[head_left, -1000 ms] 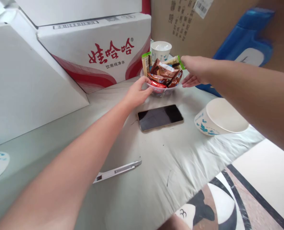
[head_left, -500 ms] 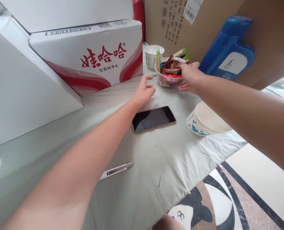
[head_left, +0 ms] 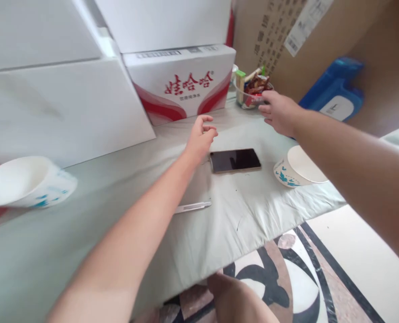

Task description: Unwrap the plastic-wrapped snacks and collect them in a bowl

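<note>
My left hand (head_left: 202, 137) hovers over the cloth just left of a black smartphone (head_left: 235, 160), its fingers curved and apart with nothing in them. My right hand (head_left: 278, 112) is open, fingers spread, at the near right side of a clear bowl (head_left: 242, 101). In that bowl lie several wrapped snacks (head_left: 257, 84) in brown, red and green packets. Whether the right fingertips touch the bowl is hard to tell. Below the phone lies a pale utility knife (head_left: 194, 207), partly hidden by my left forearm.
White-and-red cartons (head_left: 186, 89) stand along the back. One paper bowl (head_left: 292, 168) is under my right forearm, another (head_left: 48, 184) at far left. A blue bottle (head_left: 334, 96) leans by a brown cardboard box (head_left: 280, 27). The table's cloth edge (head_left: 253, 251) runs along the front right.
The view has swung left, bringing the left paper bowl into sight. My right hand has drawn back slightly from the snack bowl. My left hand keeps a similar shape.
</note>
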Motion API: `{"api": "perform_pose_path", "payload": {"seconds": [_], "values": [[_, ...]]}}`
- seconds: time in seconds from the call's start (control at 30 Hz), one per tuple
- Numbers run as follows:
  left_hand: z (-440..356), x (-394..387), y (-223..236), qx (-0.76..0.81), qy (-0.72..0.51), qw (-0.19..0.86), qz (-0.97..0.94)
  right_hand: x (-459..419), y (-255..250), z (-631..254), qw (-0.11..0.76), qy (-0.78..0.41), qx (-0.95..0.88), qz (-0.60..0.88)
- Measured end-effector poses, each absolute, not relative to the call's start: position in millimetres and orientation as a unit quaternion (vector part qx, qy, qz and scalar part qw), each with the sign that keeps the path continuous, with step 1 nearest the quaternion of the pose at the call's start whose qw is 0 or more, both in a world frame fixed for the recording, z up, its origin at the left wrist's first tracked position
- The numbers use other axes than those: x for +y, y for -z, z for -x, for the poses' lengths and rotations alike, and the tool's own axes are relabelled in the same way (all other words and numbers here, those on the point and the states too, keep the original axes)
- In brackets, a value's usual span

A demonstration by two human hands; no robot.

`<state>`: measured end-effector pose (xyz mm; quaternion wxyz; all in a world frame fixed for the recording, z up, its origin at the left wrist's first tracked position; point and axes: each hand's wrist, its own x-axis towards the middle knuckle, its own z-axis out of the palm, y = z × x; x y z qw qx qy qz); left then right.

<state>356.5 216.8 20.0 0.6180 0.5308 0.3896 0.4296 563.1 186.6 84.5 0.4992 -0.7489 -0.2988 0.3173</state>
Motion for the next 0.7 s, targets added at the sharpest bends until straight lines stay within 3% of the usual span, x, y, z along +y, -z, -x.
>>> {"api": "perform_pose_path", "payload": {"seconds": [0.1,0.23,0.33,0.5,0.7], "values": [[-298,144,-35,0.400,-0.517,0.640,-0.403,139,-79,-497,0.571,-0.338,-0.267,0.699],[-202,42,-36,0.391,-0.576,0.615,-0.370,50,-47,-373,0.592,-0.479,-0.308,0.570],[-128,7,-30,0.446,-0.598,0.549,-0.378,-4,-30,-289,0.540,-0.541,-0.384,0.517],[-23,17,-34,0.512,-0.670,0.445,-0.302,-34,-31,-200,0.442,-0.582,-0.491,0.474],[25,24,-33,0.476,-0.762,0.399,-0.181,-9,-36,-145,0.373,-0.493,-0.615,0.489]]}}
